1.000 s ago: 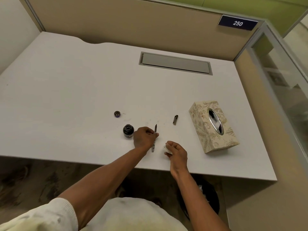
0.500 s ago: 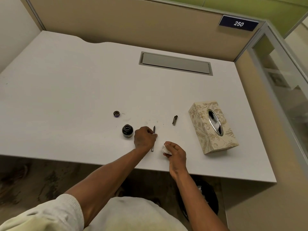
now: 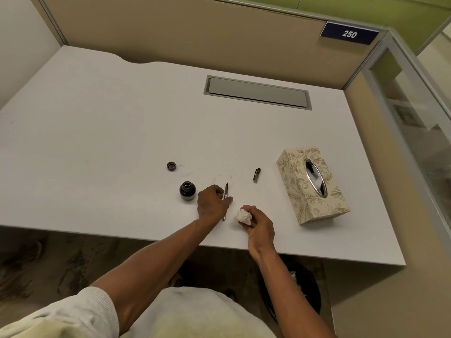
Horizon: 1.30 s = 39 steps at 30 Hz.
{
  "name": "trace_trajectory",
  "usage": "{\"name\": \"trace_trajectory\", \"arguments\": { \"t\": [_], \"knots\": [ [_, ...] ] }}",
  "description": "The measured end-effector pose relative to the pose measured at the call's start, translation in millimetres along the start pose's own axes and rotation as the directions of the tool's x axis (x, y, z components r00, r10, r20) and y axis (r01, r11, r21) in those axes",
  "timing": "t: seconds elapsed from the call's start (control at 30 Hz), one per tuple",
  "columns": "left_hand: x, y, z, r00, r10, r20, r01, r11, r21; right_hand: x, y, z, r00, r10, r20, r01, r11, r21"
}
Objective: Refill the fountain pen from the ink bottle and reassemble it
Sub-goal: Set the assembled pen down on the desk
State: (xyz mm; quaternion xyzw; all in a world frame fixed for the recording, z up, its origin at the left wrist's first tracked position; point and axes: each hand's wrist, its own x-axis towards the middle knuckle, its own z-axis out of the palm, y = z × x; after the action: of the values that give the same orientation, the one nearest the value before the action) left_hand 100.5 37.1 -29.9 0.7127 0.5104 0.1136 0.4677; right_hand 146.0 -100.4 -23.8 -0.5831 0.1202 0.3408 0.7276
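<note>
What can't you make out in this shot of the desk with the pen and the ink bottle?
- Pen, head view: the left hand covers its middle, and the nib is too small to check for ink.
- Ink bottle: open, but the ink level is too dark and small to read.
- Crumpled tissue: the right hand hides part of it, so any stains there are unseen.
- Bin under the desk: the right arm covers part of it.

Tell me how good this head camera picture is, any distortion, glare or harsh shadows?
Head view: wide-angle distortion bows the white desk edges and partition lines; lighting is soft and even, with only faint shadows beside the floral tissue box; a bright glint shows on its chrome oval opening; the small dark glass ink bottle and slim pen in the left hand are sharp but tiny.
</note>
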Motion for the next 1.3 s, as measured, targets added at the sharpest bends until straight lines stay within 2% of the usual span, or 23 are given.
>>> {"name": "trace_trajectory", "arguments": {
  "t": [0.17,0.33,0.4,0.53,0.7,0.9,1.13,1.3],
  "knots": [
    [-6,0,-2,1.0,0.007,-0.004,-0.007,1.0,-0.001,2,1,-1,1.0,-0.002,0.006,0.002,1.0,-0.017],
    [-41,8,-6,0.987,0.155,-0.042,-0.157,0.987,-0.025,-1,0,-4,0.999,-0.02,0.031,0.021,0.999,-0.033],
    [-56,10,-9,0.984,0.176,0.019,-0.175,0.983,-0.057,-1,1,-6,0.998,-0.035,0.049,0.035,0.999,-0.015],
    [-73,6,-11,0.976,0.136,0.17,-0.121,0.988,-0.097,-3,1,-10,0.996,-0.044,0.083,0.043,0.999,0.012],
    [-80,0,-11,0.973,0.105,0.208,-0.08,0.989,-0.124,-14,1,-18,0.995,-0.06,0.08,0.065,0.996,-0.056],
    [-86,-1,-4,0.953,0.126,0.276,-0.1,0.989,-0.109,-26,-1,-44,0.993,-0.095,0.069,0.107,0.971,-0.211],
    [-112,-4,26,0.886,0.212,0.413,-0.219,0.975,-0.031,-48,-7,-95,0.969,-0.247,0.01,0.228,0.878,-0.421],
    [-137,2,67,0.812,0.209,0.545,-0.263,0.965,0.021,-66,7,-148,0.958,-0.259,-0.126,0.18,0.88,-0.439]
  ]
}}
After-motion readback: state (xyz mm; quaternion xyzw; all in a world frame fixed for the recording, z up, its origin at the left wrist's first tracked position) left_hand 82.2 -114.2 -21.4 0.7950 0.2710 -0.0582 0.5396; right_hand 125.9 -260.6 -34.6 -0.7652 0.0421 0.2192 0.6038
